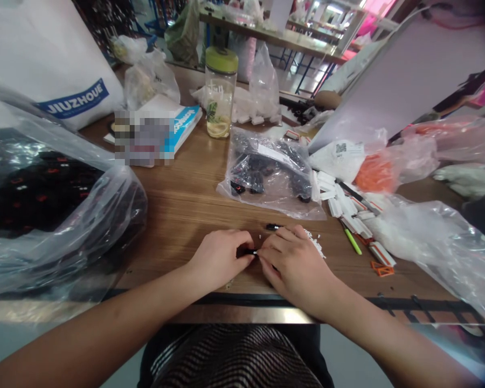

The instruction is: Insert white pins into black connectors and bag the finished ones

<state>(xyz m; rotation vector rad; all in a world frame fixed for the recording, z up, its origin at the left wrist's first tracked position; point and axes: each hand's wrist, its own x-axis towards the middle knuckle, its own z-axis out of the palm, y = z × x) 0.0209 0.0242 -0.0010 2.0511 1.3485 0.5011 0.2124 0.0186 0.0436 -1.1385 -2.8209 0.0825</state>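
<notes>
My left hand [220,257] and my right hand [293,264] rest side by side near the front edge of the wooden table [186,205]. The left fingers are curled round a small black part [247,251]. The right fingertips pinch against that part's end, where a tiny white piece shows. Another small black part [272,227] lies just beyond the hands. A little heap of tiny white pieces [316,243] sits by my right hand.
A clear bag of black parts [269,172] lies behind the hands. A big bag of black and red parts [44,199] fills the left. White and orange parts [353,213], a green pen [352,241] and more bags crowd the right. A green-lidded jar [220,91] stands at the back.
</notes>
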